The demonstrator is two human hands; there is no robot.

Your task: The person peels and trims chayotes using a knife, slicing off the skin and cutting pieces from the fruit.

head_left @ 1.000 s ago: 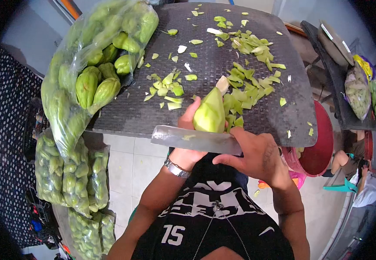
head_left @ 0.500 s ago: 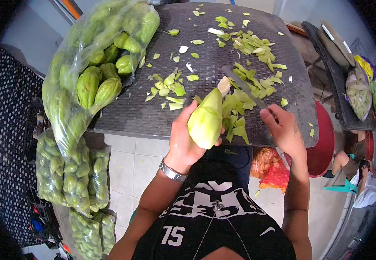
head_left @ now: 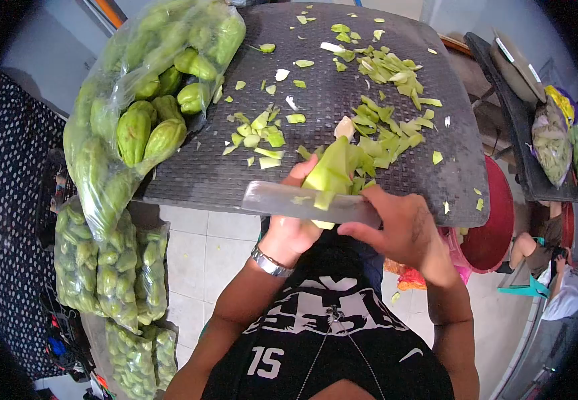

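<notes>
My left hand (head_left: 292,223) is closed round a pale green chayote (head_left: 332,167), its narrow end pointing away from me. My right hand (head_left: 406,230) grips a knife (head_left: 312,203) with a broad steel blade. The blade lies sideways across the near part of the chayote, with a strip of peel on it, and hides part of the fruit and my left fingers. Beyond the chayote's tip is a pale piece (head_left: 344,127). Green peelings (head_left: 396,137) are heaped on the dark woven-pattern table (head_left: 202,180), just past my hands.
A large open plastic bag of chayotes (head_left: 146,127) rests on the table's left side. More bagged chayotes (head_left: 106,267) stand on the floor below. At right are a red tub (head_left: 496,227), a side table (head_left: 512,133) with bags, and a seated person (head_left: 562,287).
My right hand has brought the knife toward me and left, from above the peelings to across the chayote. My left hand has lowered the chayote slightly.
</notes>
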